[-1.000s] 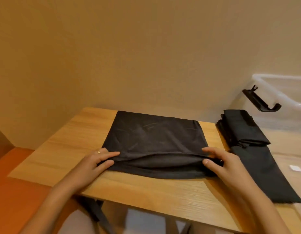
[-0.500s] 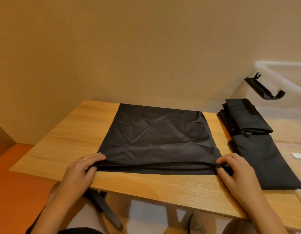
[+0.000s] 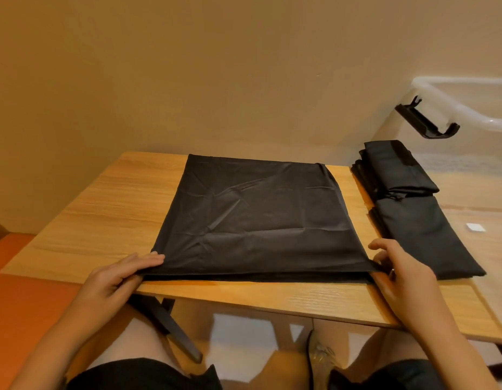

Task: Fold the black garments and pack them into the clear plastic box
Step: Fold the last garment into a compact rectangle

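**Both hands at the near corners of the spread garment**

The black garment (image 3: 258,218) lies flat on the wooden table (image 3: 117,198). It looks almost square, a little wider at the near edge, and this edge runs from left to right, close to the table's front border. The whole cloth lies away from the fingers, toward the wall.

The left hand (image 3: 117,280) holds the near left corner; its fingers lie together on top of the cloth, and the thumb seems to be under it. The right hand (image 3: 399,277) pinches the near right corner with curled fingers. Each hand is equally close to its own corner.

To the right of the cloth, apart from it, are a folded pile (image 3: 399,170) and a long folded piece (image 3: 430,237). The clear plastic box (image 3: 463,91) stands behind them at the far right, so the right hand is nearer to it. I judge that the next fold will start from this near edge, and that nothing is packed yet as far as can be seen.
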Demonstrator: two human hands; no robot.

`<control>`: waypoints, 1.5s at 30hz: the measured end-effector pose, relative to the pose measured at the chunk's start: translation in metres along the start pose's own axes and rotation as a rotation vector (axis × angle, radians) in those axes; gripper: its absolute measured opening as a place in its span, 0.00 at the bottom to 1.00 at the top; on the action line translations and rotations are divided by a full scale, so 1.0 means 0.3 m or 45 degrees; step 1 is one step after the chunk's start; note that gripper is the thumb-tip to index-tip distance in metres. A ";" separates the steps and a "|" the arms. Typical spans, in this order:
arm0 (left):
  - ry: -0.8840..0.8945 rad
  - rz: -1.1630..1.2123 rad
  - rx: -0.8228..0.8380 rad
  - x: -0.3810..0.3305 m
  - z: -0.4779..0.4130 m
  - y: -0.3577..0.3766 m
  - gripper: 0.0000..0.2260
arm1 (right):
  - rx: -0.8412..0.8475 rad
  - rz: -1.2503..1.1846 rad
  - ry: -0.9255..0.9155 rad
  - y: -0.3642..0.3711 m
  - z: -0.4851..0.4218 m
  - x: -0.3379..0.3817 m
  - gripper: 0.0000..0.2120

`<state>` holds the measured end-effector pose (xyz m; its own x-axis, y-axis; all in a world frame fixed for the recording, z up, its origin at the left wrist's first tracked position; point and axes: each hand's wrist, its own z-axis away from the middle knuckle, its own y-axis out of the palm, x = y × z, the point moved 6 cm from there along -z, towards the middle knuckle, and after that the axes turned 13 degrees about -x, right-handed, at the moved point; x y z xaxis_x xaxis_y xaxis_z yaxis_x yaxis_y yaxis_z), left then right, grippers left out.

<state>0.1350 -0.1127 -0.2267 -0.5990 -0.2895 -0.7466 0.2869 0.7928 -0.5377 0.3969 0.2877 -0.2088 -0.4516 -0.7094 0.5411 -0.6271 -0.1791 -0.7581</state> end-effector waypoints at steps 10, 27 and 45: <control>0.087 -0.069 0.145 0.000 0.061 -0.002 0.17 | 0.287 -0.219 -0.479 -0.054 0.082 -0.045 0.14; -0.063 -0.025 -0.012 0.042 0.087 -0.061 0.11 | 0.193 -0.296 -0.553 -0.067 0.157 -0.055 0.13; -0.243 0.436 -0.437 -0.101 -0.002 -0.047 0.22 | -0.070 -1.131 0.188 -0.137 0.048 0.034 0.09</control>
<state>0.1487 -0.1148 -0.1964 -0.3574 -0.0498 -0.9326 0.1619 0.9802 -0.1144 0.4272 0.2781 -0.1773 0.1389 -0.2300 0.9632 -0.8114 -0.5840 -0.0224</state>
